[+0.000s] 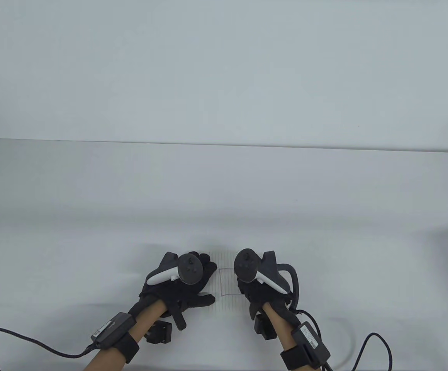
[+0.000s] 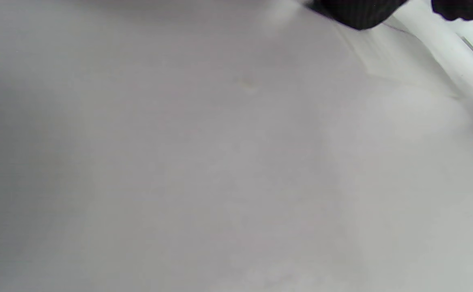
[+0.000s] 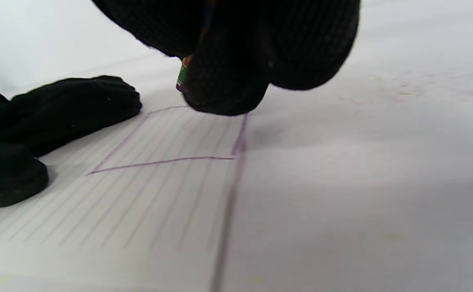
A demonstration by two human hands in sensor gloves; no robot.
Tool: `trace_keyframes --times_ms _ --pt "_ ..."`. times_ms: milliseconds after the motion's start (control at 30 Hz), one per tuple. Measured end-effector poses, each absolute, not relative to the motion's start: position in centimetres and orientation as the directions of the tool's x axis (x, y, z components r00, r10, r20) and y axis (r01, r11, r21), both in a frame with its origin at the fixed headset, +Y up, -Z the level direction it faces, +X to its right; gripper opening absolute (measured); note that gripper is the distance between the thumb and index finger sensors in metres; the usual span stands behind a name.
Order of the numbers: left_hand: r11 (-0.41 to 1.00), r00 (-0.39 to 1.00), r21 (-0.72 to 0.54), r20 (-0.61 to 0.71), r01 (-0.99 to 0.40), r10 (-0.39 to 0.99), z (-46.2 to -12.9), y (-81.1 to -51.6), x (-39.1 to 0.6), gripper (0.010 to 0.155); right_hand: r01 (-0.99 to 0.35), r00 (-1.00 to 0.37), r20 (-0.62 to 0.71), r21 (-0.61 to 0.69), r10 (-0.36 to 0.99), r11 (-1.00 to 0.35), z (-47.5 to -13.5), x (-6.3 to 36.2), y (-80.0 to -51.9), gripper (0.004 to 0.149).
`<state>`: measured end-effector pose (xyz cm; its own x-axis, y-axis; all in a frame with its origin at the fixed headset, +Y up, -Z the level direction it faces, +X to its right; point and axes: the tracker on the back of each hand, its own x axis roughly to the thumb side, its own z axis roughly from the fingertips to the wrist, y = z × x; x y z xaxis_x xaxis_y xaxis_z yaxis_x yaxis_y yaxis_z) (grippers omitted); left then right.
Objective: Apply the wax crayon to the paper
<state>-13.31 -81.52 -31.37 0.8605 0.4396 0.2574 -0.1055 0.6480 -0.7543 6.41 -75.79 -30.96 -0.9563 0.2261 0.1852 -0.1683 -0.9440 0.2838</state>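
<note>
A lined sheet of paper [image 1: 227,288] lies on the white table near the front edge, between my hands. It also shows in the right wrist view [image 3: 147,202] with a purple four-sided outline [image 3: 171,140] drawn on it. My right hand [image 1: 247,286] pinches a purple crayon [image 3: 182,77] with a coloured label, its tip down at the far side of the outline; the tip itself is hidden by my fingers [image 3: 228,81]. My left hand [image 1: 193,286] rests flat on the paper's left part, its fingers [image 3: 58,109] spread beside the outline.
The white table [image 1: 224,193] stretches far back to a pale wall. Black cables [image 1: 347,348] trail from both wrists along the front edge. The left wrist view shows only the blurred white surface [image 2: 220,162] and dark glove fingertips [image 2: 358,14] at the top.
</note>
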Motion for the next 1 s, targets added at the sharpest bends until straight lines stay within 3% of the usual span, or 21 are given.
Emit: trace_keyframes --times_ms 100,400,467,633,733,867,1000 --pt "0.641 0.857 -0.759 0.253 -0.111 0.449 -31.4 -81.6 -13.4 0.085 -0.207 -0.942 0.209 0.257 0.264 -0.944 -31.1 5.4 -76.2 0.045" --pt "0.633 0.855 -0.767 0.251 -0.111 0.454 -31.4 -81.6 -13.4 0.085 -0.046 -0.964 0.25 0.18 0.091 -0.983 -31.2 3.2 -76.8 0.041" --pt "0.631 0.854 -0.767 0.25 -0.112 0.455 -31.4 -81.6 -13.4 0.085 -0.05 -0.958 0.265 0.219 0.109 -0.975 -31.2 3.0 -76.6 0.042" --pt "0.632 0.854 -0.767 0.25 -0.112 0.455 -31.4 -81.6 -13.4 0.085 -0.003 -0.967 0.252 0.136 0.038 -0.991 -31.0 2.6 -76.8 0.041" --pt "0.632 0.855 -0.767 0.251 -0.11 0.454 -31.4 -81.6 -13.4 0.085 -0.091 -0.956 0.249 0.242 0.152 -0.966 -31.4 2.6 -76.8 0.041" --pt "0.632 0.855 -0.767 0.251 -0.11 0.453 -31.4 -81.6 -13.4 0.085 0.001 -0.972 0.235 0.112 0.025 -0.994 -31.1 2.4 -76.9 0.04" --pt "0.632 0.855 -0.767 0.252 -0.11 0.453 -31.4 -81.6 -13.4 0.085 -0.074 -0.965 0.233 0.186 0.117 -0.98 -31.4 2.6 -76.9 0.04"
